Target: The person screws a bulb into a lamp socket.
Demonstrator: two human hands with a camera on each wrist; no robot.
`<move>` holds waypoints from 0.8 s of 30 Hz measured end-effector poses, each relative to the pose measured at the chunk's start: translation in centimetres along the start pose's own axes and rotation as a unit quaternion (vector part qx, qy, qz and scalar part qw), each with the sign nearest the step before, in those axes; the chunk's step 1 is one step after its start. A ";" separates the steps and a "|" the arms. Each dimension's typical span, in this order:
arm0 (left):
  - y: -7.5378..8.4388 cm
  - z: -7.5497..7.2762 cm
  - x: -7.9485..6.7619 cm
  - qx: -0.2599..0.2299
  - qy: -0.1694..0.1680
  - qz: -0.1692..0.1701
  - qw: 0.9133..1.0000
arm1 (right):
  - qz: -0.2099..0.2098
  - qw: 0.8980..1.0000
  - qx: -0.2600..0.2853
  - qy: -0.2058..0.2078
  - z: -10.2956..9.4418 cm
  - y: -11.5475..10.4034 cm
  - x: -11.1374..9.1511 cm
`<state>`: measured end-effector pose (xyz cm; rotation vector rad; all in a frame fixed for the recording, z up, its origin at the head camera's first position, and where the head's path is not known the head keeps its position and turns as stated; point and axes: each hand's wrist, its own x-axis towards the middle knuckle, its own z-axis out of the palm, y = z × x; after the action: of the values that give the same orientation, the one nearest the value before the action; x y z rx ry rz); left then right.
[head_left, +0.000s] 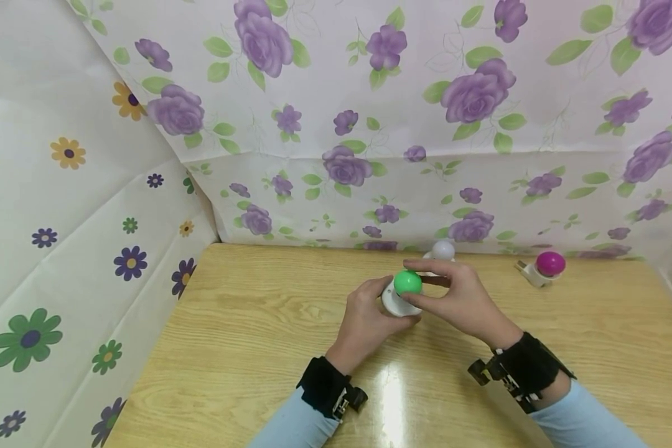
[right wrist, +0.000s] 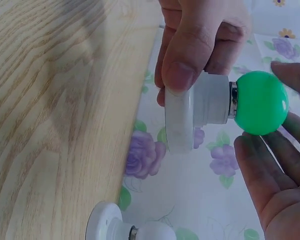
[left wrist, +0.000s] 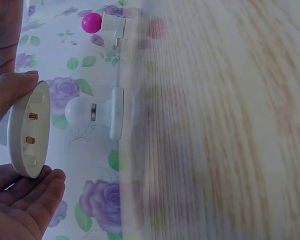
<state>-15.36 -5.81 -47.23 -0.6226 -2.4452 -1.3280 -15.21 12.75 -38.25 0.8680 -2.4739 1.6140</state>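
Note:
In the head view my left hand [head_left: 366, 317] grips a white round-based lamp holder [head_left: 391, 301] by its rim. Two brass screw terminals [left wrist: 30, 140] show on the hollow underside of that base in the left wrist view. A green light bulb [right wrist: 261, 103] sits in the holder, a strip of its metal collar visible between glass and socket. My right hand [head_left: 465, 298] has its thumb and fingers curved around the green bulb from opposite sides. Both hands hold these parts above the table.
Behind the hands, a second white lamp holder with a white bulb [head_left: 443, 250] stands near the table's back edge. Further right lies a white plug-in holder with a magenta bulb [head_left: 551, 264]. Floral sheets [head_left: 313, 124] hang behind and at the left of the wooden table [head_left: 246, 348].

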 end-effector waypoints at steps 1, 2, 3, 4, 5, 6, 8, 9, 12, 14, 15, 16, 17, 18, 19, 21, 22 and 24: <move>0.0 0.0 0.0 0.000 0.001 0.001 1.000 | -0.001 1.000 0.000 0.001 -0.1 -0.2 0.0; 0.0 0.0 0.0 0.001 0.002 0.002 1.000 | -0.001 1.000 -0.002 0.002 -0.2 -0.4 0.0; 0.0 0.0 0.0 0.001 0.003 0.002 1.000 | -0.002 1.000 -0.004 0.001 -0.3 -0.6 -0.1; 0.1 0.0 0.0 0.002 0.005 0.002 1.000 | -0.003 1.000 -0.005 -0.001 -0.4 -0.7 -0.1; 0.1 0.0 -0.1 0.003 0.006 0.002 1.000 | -0.003 1.000 -0.006 -0.004 -0.5 -0.7 -0.1; 0.1 0.0 -0.1 0.003 0.007 0.001 1.000 | -0.004 1.000 -0.007 -0.008 -0.6 -0.7 -0.1; 0.0 0.0 -0.1 0.005 0.008 0.002 1.000 | -0.004 1.000 -0.007 -0.022 -0.7 -0.7 -0.1; 0.0 0.1 -0.1 0.005 0.009 0.003 1.000 | -0.005 1.000 -0.005 -0.029 -0.7 -0.7 -0.1; 0.0 0.1 0.0 0.004 0.009 0.005 1.000 | -0.001 0.999 0.001 -0.046 -0.5 0.1 -0.1; 0.0 0.1 0.0 0.002 0.009 0.007 1.000 | -0.002 0.998 0.000 -0.055 -0.4 1.2 -0.1; 0.0 0.1 0.0 0.001 0.009 0.007 1.000 | -0.003 0.998 0.000 -0.058 -0.4 1.7 -0.2; 0.0 0.1 0.0 -0.001 0.009 0.007 1.000 | -0.003 0.998 -0.001 -0.061 -0.4 2.3 -0.2; 0.0 0.1 0.0 -0.001 0.010 0.008 1.000 | -0.003 0.998 0.000 -0.062 -0.4 2.8 -0.3; 0.1 0.1 0.0 -0.002 0.010 0.009 1.000 | -0.003 0.998 -0.001 -0.065 -0.4 3.1 -0.3; 0.1 0.1 0.0 -0.001 0.009 0.009 1.000 | -0.002 0.998 0.000 -0.067 -0.4 3.2 -0.3; 0.1 0.0 0.0 0.001 0.009 0.009 1.000 | 0.004 0.998 0.009 -0.067 -0.3 3.2 -0.3; 0.1 0.0 0.0 0.003 0.009 0.009 1.000 | 0.007 0.998 0.013 -0.067 -0.3 3.2 -0.3; 0.0 0.0 0.0 0.006 0.007 0.008 1.000 | 0.010 0.998 0.021 -0.066 -0.3 3.3 -0.4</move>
<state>-15.33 -5.75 -47.22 -0.6266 -2.4290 -1.3064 -16.56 14.08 -40.96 0.9892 -2.5511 1.6734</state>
